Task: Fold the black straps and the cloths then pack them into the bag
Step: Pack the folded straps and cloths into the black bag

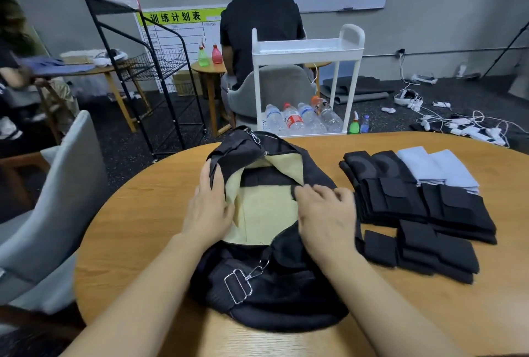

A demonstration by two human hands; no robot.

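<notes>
A black bag point(274, 293) with a cream lining lies open on the wooden table point(137, 227), in front of me. My left hand point(207, 207) grips the left edge of the opening. My right hand point(326, 213) holds the right edge, fingers curled over the rim. One black strap lies inside the bag across the lining. To the right of the bag sit stacks of folded black straps point(423, 213). Behind them lie two folded light blue cloths point(438, 167).
A grey chair point(54, 207) stands at the table's left. Beyond the table are a white cart point(307, 47) with water bottles, a person seated with their back to me, a black wire rack point(148, 70) and cables on the floor at right.
</notes>
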